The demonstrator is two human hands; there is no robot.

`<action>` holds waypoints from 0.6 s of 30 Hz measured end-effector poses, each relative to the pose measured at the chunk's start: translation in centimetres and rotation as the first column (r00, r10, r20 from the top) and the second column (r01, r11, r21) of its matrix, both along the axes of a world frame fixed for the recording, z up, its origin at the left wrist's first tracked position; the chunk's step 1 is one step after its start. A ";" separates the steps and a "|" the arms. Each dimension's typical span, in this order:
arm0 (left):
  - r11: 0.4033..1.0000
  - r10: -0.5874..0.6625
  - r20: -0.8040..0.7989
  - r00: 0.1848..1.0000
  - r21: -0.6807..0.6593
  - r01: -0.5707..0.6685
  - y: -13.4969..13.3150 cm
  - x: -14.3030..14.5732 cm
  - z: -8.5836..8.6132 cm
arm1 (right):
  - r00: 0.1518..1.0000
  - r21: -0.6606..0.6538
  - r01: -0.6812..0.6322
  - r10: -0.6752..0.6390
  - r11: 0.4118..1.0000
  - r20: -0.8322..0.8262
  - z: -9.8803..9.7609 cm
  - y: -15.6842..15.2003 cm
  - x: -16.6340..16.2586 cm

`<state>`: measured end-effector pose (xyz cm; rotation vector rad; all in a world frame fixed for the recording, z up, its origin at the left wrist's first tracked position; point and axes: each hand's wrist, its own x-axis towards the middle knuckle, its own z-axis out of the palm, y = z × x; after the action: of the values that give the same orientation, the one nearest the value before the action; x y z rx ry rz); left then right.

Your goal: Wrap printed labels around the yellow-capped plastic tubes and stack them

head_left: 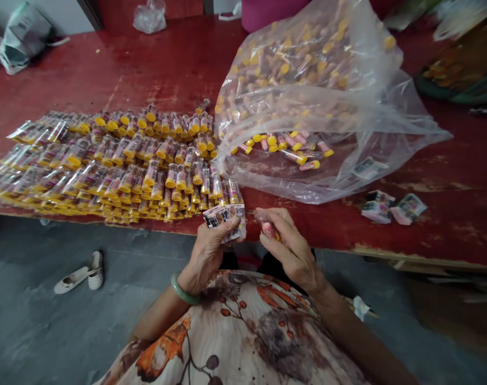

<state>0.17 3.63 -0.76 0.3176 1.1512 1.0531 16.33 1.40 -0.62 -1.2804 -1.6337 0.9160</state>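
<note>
My left hand (215, 243) is closed on a few small printed cards (235, 216), thumb on top, at the table's front edge. In my right hand (289, 246) a small clear tube of pink candy (268, 230) with a yellow cap is pinched between thumb and fingers. The tube is a short way to the right of the cards, apart from them. To the left lie stacked rows of capped tubes (131, 176) with printed labels. A large clear plastic bag (339, 117) full of loose tubes lies ahead on the right, its mouth towards me.
Two small stacks of printed cards (377, 207) lie right of the bag on the red table (159, 69). A crumpled plastic bag (149, 17) is at the back. A pair of white shoes (78, 275) stands on the floor (35, 315) at the left.
</note>
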 end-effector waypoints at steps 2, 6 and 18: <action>1.000 0.019 0.007 1.000 -0.023 -0.019 0.0 0.0 0.2 | 0.994 0.060 -0.061 0.055 0.996 0.094 0.2 -1.1 0.4; 0.999 0.041 0.047 0.998 -0.029 -0.040 -0.2 0.2 0.3 | 0.975 0.267 -0.106 0.047 0.958 0.219 0.2 -2.6 0.4; 0.994 0.095 0.089 0.992 0.052 -0.100 -0.9 1.6 0.7 | 0.920 0.539 -0.192 -0.041 0.820 0.390 0.0 -3.0 -0.5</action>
<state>1.74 2.73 -0.06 0.2598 1.0699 1.1753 15.84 -1.62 -0.63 -1.0031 -2.0742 0.1631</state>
